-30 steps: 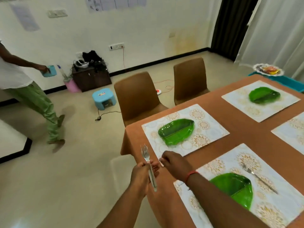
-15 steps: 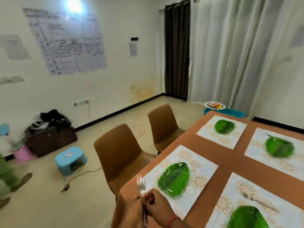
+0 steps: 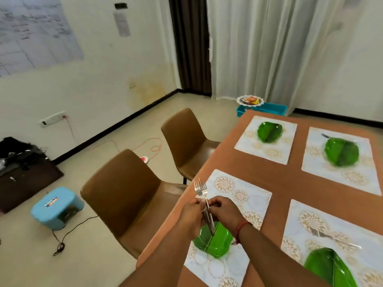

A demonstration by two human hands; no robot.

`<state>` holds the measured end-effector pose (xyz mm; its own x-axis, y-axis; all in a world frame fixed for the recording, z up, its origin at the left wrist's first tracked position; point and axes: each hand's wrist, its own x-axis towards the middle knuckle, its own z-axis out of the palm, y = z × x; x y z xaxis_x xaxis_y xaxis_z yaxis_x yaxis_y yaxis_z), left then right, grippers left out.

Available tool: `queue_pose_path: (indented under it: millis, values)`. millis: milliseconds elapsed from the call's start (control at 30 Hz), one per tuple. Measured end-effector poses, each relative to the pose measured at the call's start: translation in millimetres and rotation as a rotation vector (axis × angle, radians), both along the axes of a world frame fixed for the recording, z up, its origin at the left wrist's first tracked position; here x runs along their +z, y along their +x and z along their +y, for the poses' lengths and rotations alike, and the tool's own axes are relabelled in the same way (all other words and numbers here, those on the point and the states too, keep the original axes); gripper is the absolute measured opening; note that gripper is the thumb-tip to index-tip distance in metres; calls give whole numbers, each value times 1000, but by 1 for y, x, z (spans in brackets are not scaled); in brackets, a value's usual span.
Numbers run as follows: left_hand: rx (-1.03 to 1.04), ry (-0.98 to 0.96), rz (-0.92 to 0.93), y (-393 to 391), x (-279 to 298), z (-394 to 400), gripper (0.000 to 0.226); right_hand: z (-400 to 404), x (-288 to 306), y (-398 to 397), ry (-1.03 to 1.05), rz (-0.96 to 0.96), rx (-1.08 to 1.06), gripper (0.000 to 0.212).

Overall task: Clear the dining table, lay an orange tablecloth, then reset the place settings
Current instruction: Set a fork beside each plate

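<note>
Both hands meet over the near left placemat (image 3: 238,189). My left hand (image 3: 191,218) grips the handles of metal forks (image 3: 201,190), tines up. My right hand (image 3: 222,212) pinches the fork handles from the other side. Under my hands a green leaf-shaped plate (image 3: 215,243) lies on that placemat. The orange tablecloth (image 3: 277,175) covers the table. Three more placemats carry green plates: far left (image 3: 269,131), far right (image 3: 341,152), near right (image 3: 331,268). A fork (image 3: 333,238) lies on the near right placemat, and another fork (image 3: 325,136) lies beside the far right plate.
Two brown chairs (image 3: 124,191) (image 3: 184,137) stand along the table's left side. A blue stool (image 3: 57,206), a dark cabinet (image 3: 24,177) and cables (image 3: 149,146) are on the floor. A teal tray (image 3: 267,107) with a dish sits beyond the table.
My view swung right and up from the floor to the table. My right hand came onto the forks in my left hand, and both now hover over the near left plate.
</note>
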<state>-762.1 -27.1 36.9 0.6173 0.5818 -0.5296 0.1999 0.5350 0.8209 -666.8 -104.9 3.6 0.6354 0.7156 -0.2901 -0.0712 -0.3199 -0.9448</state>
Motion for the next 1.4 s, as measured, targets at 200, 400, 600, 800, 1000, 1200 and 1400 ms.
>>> queue_pose_path:
  millis: [200,400,600,800,1000,1200,1400]
  values:
    - [-125,-60,46,56,-27,36,18,-4,-20,57,-120,-69,-226,15]
    - [-251,-57,121,76,-62,78,19,-40,-47,112,-550,-284,-302,23]
    - [-294,-28,155,73,-80,136,17,-7,-78,150,-769,-444,-131,26]
    - [-227,19,195,48,-85,192,19,41,-112,170,-864,-557,13,30]
    - [-214,72,223,31,-88,220,21,43,-131,180,-1017,-659,106,29]
    - [-217,52,238,31,-93,216,19,33,-135,173,-938,-674,0,40]
    - [-221,15,228,35,-94,189,21,15,-151,123,-1057,-666,-84,64]
